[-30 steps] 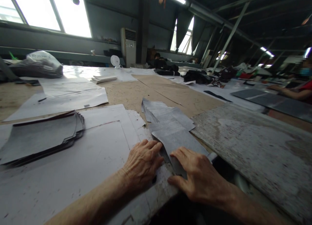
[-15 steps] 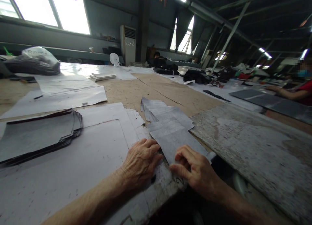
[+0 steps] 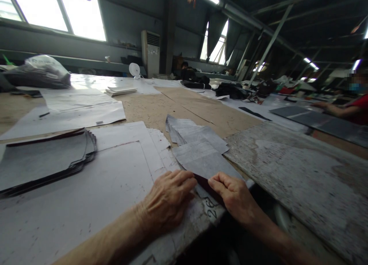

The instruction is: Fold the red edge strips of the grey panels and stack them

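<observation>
A grey sheet-like piece [image 3: 208, 156], probably fabric, lies at the table corner, its near edge turned up into a dark maroon strip [image 3: 207, 185]. My right hand [image 3: 231, 190] pinches that edge between thumb and bent fingers. At the strip's other end is my left hand [image 3: 172, 194], fingers curled and pressed together on the edge; its thumb is mostly hidden. Just beyond, more grey pieces [image 3: 198, 133] lie fanned and overlapping. To the left rests a thick stack of grey pieces with dark edges [image 3: 46, 156].
White paper [image 3: 115, 188] covers the near table. A worn board [image 3: 299, 169] lies to the right, with a dark gap before it. Farther off are a plastic bag [image 3: 47, 71], a small white fan [image 3: 134, 70] and dark bundles [image 3: 231, 89]. Another person's arm [image 3: 342, 110] reaches in at far right.
The near edge of the grey piece has been folded up, showing its maroon underside. My left hand has shifted slightly right; my right hand now grips the edge.
</observation>
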Tool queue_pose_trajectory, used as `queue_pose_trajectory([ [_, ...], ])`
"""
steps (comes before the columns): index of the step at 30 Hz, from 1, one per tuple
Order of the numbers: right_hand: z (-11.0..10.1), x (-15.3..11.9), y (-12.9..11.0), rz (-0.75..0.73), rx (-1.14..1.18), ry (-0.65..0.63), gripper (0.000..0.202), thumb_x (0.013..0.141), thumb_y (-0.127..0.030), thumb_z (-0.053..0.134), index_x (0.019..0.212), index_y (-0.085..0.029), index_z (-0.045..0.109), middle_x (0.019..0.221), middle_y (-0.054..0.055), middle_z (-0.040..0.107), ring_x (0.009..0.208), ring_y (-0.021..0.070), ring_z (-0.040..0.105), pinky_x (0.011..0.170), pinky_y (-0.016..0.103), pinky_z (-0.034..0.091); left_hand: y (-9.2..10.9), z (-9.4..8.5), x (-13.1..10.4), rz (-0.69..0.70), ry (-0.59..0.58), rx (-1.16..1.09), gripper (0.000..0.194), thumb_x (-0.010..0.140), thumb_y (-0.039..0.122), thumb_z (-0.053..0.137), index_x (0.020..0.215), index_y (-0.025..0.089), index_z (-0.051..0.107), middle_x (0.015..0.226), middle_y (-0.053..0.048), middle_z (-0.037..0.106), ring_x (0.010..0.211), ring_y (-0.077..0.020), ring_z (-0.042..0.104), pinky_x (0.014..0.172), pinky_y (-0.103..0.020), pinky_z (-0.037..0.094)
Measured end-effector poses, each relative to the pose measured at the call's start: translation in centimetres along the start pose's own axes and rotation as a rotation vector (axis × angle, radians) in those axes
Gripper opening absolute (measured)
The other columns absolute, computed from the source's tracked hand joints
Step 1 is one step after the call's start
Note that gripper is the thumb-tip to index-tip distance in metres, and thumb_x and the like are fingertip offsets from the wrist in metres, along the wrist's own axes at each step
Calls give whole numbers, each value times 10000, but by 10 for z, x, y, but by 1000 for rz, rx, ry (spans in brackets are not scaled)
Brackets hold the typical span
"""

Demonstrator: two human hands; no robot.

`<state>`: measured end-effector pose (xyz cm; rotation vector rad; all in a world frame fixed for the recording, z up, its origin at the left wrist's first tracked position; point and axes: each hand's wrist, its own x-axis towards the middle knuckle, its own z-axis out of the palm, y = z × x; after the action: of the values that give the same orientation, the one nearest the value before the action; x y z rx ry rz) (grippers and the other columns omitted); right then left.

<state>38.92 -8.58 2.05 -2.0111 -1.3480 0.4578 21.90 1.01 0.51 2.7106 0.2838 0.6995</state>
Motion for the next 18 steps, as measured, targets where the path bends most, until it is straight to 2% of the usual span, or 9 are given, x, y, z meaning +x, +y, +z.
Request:
queue_pose_trajectory([
  [2,1,-1,-1,2,11,25,270,772,-378,447,581,-195,498,551,-12,480,535,128,432,503,250,341,3,-1,1,96,-97,13,281,868,229,380,1126,189,483,1093,-72,557,907,-182,537,793,-320,451],
  [4,0,-2,-3,13,33,34,267,771,-367,455,570,-194,486,553,-13,479,541,124,430,503,246,335,4,-1,3,49,-128,43,264,888,262,350,1088,194,508,1072,-63,570,890,-185,532,785,-329,456],
  [8,-6,-3,-8,63,101,40,240,766,-297,483,555,-183,487,521,-34,451,508,95,400,465,217,314,5,6,5,-156,-62,171,276,896,286,332,1056,206,542,1088,-51,581,900,-221,517,786,-391,457],
  [12,-16,5,-1,128,194,122,256,759,-232,533,520,-162,475,484,-53,406,477,68,369,450,195,304,3,12,3,-199,-3,250,290,890,299,331,1033,207,566,1098,-59,584,916,-239,515,750,-403,467],
  [15,-35,21,17,191,316,242,215,801,-260,557,628,-135,529,571,-47,472,519,67,438,495,198,376,0,16,1,-144,21,252,294,884,289,323,1017,245,581,1090,-38,592,937,-239,512,766,-410,465],
  [18,-76,43,40,244,517,424,213,852,-322,519,924,-125,560,852,16,573,699,106,551,618,272,478,-3,17,-1,-112,26,236,286,874,286,328,1007,269,581,1099,-22,590,975,-245,500,798,-423,461],
])
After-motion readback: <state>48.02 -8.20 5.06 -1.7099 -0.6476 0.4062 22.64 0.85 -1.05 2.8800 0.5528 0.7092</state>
